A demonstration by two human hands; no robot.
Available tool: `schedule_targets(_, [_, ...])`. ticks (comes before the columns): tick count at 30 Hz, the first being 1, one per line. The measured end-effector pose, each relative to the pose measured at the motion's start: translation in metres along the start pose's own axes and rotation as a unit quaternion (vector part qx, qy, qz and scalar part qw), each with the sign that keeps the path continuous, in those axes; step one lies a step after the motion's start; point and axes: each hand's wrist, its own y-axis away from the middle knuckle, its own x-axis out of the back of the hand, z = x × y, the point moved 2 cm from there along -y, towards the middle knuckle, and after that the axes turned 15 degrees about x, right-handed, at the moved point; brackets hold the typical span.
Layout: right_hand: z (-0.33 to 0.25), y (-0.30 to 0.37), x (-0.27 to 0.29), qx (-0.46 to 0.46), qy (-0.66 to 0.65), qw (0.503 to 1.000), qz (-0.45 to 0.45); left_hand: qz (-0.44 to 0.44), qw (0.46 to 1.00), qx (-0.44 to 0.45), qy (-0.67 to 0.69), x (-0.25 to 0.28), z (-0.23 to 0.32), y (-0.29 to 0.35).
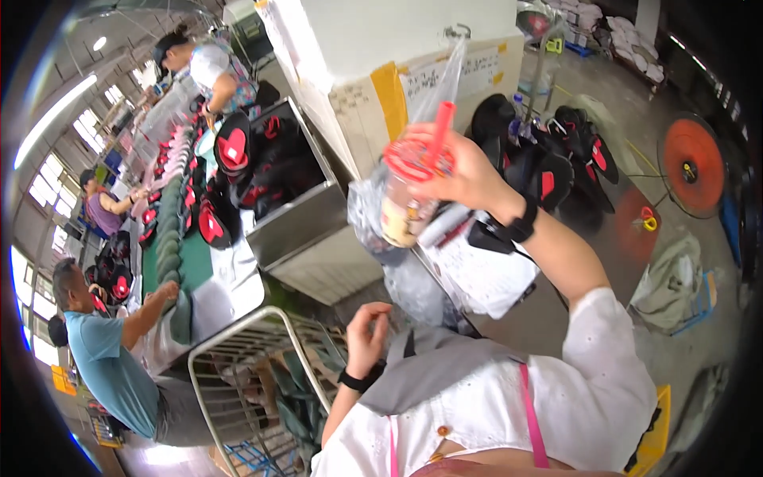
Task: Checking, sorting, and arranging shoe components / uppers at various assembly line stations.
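Note:
My right hand [465, 171] is raised in front of me and wrapped round a clear plastic drink cup [401, 216]. The cup has a red patterned lid [404, 157] and a thick red straw [441, 131]. Pale liquid sits low inside it, and the cup leans slightly. A black band circles that wrist. Lower down, near my grey apron [441, 370], my left hand [366, 334] has its fingers curled in, with nothing visible in them. Behind the cup hang clear plastic bags [373, 219], and papers [485, 274] lie just below my right wrist.
To the left, a metal-barred cart [274, 318] holds dark green pieces. Two people work along a line of green shoe forms [168, 230], with another farther back. A metal bin [294, 222] contains black-and-red shoes. On the right are more shoes [548, 171], yellow-handled scissors [649, 219] and an orange fan [693, 167].

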Motion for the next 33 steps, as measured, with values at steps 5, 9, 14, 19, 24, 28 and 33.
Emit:
schedule_targets(5, [-0.014, -0.014, -0.044, 0.052, 0.055, 0.993, -0.093, 0.09, 0.989, 0.097, 0.064, 0.023, -0.027, 0.062])
schedule_targets(9, [-0.005, 0.014, -0.089, 0.161, 0.113, 0.973, -0.12, 0.163, 0.981, 0.096, -0.033, 0.037, -0.028, 0.114])
schedule_targets(14, [-0.01, 0.079, -0.137, 0.16, 0.092, 0.963, -0.198, 0.19, 0.963, 0.015, -0.192, 0.042, 0.014, 0.118])
schedule_targets(19, [-0.025, 0.125, -0.17, 0.138, -0.006, 0.954, -0.266, 0.217, 0.958, 0.04, -0.181, 0.031, 0.0, 0.113])
schedule_targets(24, [-0.019, 0.148, -0.179, 0.151, -0.007, 0.948, -0.281, 0.263, 0.963, 0.061, -0.027, 0.015, -0.045, 0.1])
schedule_targets(28, [-0.018, 0.151, -0.172, 0.175, -0.006, 0.939, -0.296, 0.261, 0.965, 0.016, 0.028, 0.001, -0.047, 0.094])
schedule_targets(33, [-0.015, 0.15, -0.161, 0.21, -0.095, 0.933, -0.275, 0.276, 0.96, 0.022, 0.026, -0.008, -0.041, 0.101])
